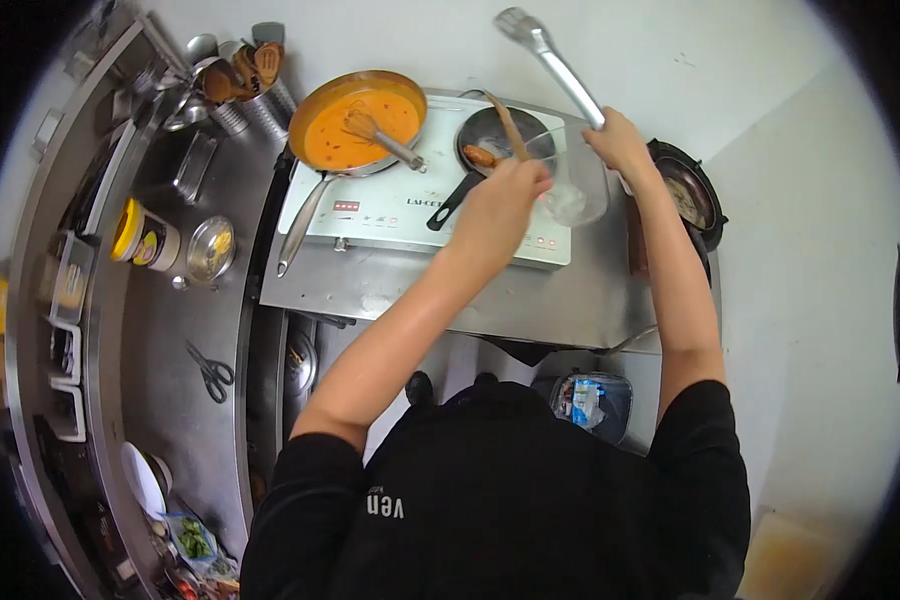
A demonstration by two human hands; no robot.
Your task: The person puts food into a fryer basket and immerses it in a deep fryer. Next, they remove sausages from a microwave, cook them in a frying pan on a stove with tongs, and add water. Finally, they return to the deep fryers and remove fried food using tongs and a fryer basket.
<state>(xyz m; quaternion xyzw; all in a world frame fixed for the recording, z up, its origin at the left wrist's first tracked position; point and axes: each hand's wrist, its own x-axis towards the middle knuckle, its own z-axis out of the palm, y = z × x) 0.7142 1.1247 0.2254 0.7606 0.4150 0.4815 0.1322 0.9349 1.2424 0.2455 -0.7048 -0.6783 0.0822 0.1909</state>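
My left hand [510,200] is closed at the lower end of a wooden utensil [510,125], whose other end reaches over a small black frying pan [490,130]. A browned piece of food [480,155] lies in that pan. My right hand [618,145] grips metal tongs [560,70], which point up and left toward the wall. Between my hands is a clear container [578,180], close to the fingers of both; I cannot tell which hand, if either, supports it.
A wide pan of orange sauce [335,140] with a whisk [375,130] sits on the white induction cooker [440,225]. Another dark pan [690,190] stands at right. The left counter holds a utensil holder [270,105], a yellow-lidded tub [150,235] and scissors [210,370]. A bin [620,400] stands below.
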